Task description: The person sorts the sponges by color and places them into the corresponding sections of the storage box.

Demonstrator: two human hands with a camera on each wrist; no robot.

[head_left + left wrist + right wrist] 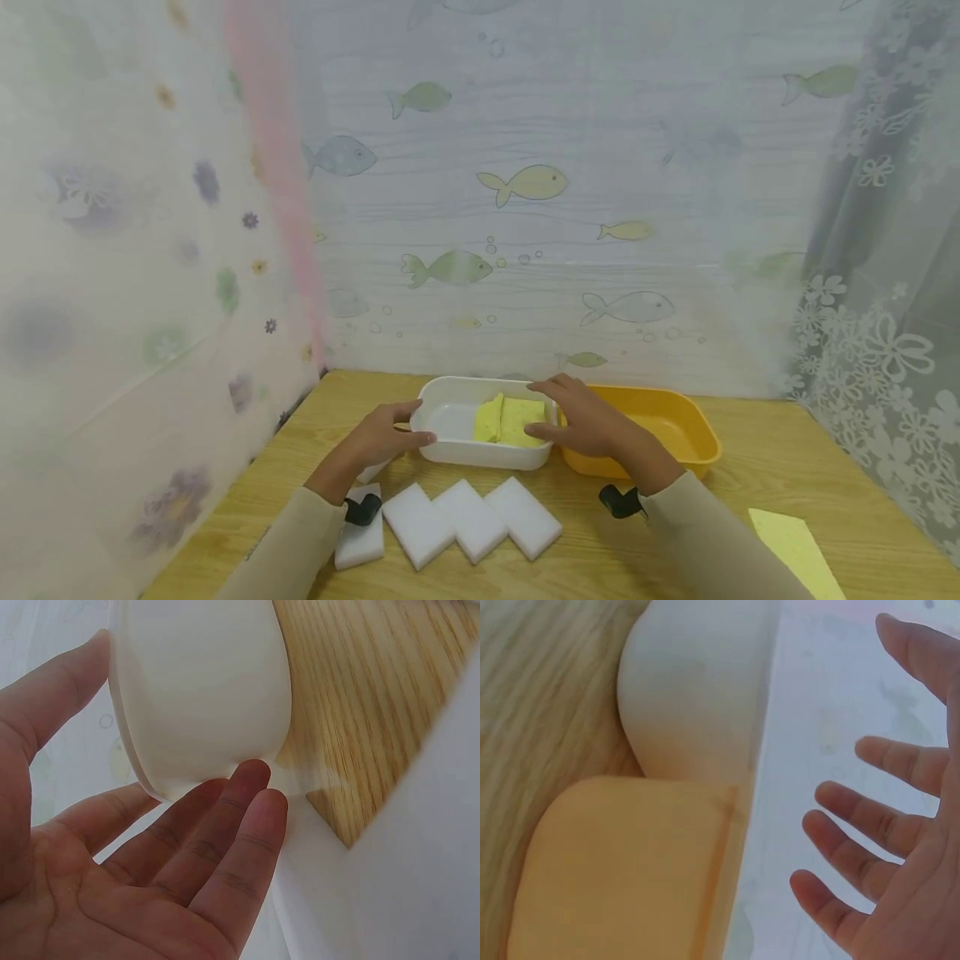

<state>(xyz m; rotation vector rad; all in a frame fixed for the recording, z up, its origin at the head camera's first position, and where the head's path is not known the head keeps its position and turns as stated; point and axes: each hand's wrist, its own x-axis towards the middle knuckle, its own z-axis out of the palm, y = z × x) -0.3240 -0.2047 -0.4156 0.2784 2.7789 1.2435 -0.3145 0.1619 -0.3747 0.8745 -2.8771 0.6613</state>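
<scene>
A white plastic tub stands on the table, with yellow sponge cloths bunched in its right half. At the tub's left end, my left hand has its thumb at the near rim and its extended fingertips against the end wall. In the left wrist view those fingers lie spread along the wall. Over the tub's right end is my right hand, fingers spread and holding nothing. Its fingers show apart from both tubs in the right wrist view. An orange tub sits just right of the white one.
Several white sponge blocks lie in front of the white tub, one partly behind the left wrist. Another yellow sponge cloth lies at the near right. A fish-patterned curtain hangs behind the wooden table.
</scene>
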